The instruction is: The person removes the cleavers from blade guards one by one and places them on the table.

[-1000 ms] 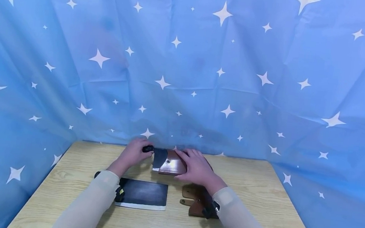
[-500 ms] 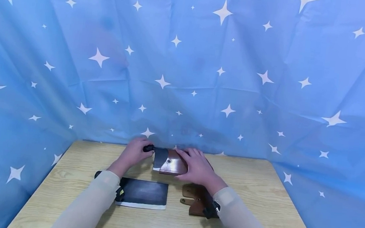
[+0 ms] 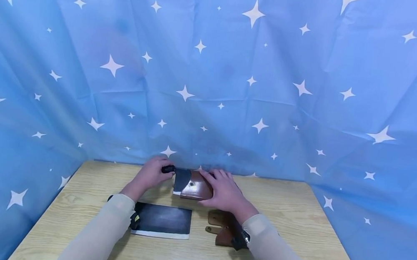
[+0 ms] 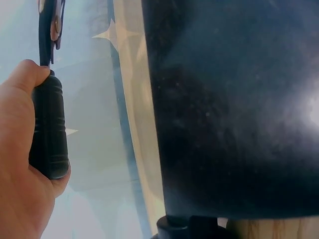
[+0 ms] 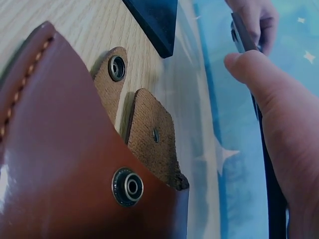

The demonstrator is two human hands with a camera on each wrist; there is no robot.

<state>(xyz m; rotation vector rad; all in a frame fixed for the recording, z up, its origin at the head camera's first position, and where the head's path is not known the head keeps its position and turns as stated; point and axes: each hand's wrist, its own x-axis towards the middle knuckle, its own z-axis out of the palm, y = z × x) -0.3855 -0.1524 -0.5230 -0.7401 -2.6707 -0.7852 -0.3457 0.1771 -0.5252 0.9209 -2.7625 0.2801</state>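
Note:
At the back of the table, my left hand [image 3: 151, 174] grips the black handle [image 4: 49, 127] of a cleaver [image 3: 182, 180]. A brown leather sheath [image 3: 197, 186] covers most of that cleaver's blade, leaving a dark strip near the handle bare. My right hand [image 3: 226, 192] holds the sheath at its right end and hides that end. In the right wrist view, the right hand's thumb [image 5: 249, 69] lies along the sheathed blade, seen nearly edge-on.
A second cleaver [image 3: 163, 220] lies flat under my left wrist; its broad dark blade fills much of the left wrist view. Under the right wrist lies another brown sheath [image 5: 75, 134], its snap strap [image 5: 112, 79] unfastened. A starry blue cloth [image 3: 214, 105] hangs behind the wooden table [image 3: 188, 258].

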